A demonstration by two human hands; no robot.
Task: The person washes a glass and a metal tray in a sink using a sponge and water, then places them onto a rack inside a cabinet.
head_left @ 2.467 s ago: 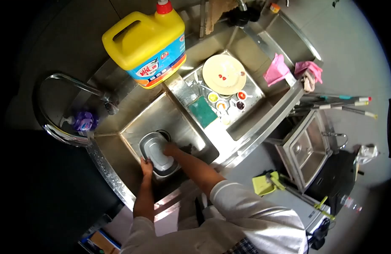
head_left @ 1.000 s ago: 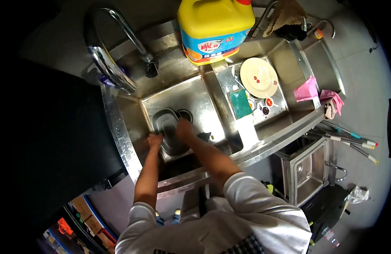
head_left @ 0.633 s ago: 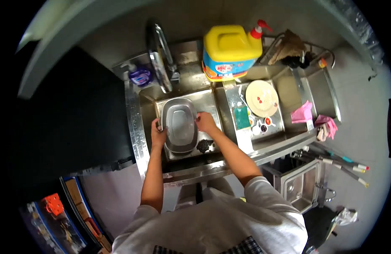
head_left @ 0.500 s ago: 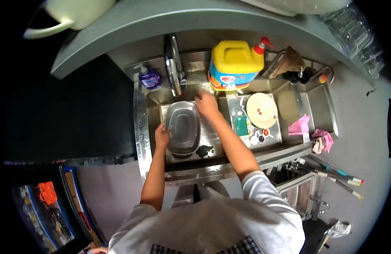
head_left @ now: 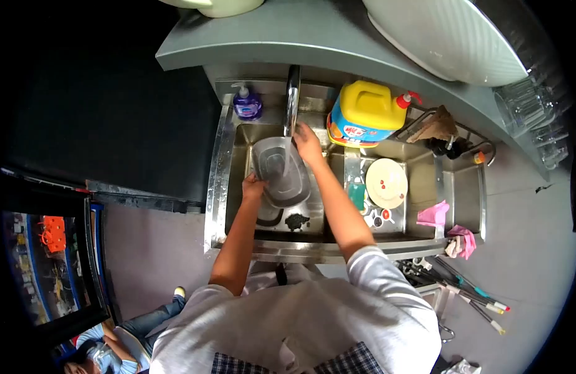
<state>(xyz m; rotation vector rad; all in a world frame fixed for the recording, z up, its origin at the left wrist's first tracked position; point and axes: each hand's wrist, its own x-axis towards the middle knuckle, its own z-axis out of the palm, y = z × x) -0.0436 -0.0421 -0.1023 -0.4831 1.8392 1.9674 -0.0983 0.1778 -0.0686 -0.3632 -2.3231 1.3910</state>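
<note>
A translucent plastic container [head_left: 272,163] is tilted in the left sink basin, under the chrome tap [head_left: 292,100]. My left hand [head_left: 253,186] grips its near left edge, with thumb and fingers closed on the rim. Water runs from the spout into the container. My right hand [head_left: 308,146] is up at the tap, its fingers curled in beside the spout and partly hidden by it. Dark wet scraps [head_left: 296,222] lie on the basin floor below the container.
A purple soap bottle [head_left: 247,105] and a large yellow detergent jug [head_left: 365,112] stand behind the sink. The right basin holds a cream plate [head_left: 387,183] and a green scouring pad [head_left: 357,196]. Pink gloves [head_left: 433,214] hang over the divider. A shelf [head_left: 313,47] overhangs the sink. Another person [head_left: 123,340] is at lower left.
Water now streams from the tap. The container has been turned, tilted and brought under the spout by my left hand. My right hand has reached the tap. The view has shifted.
</note>
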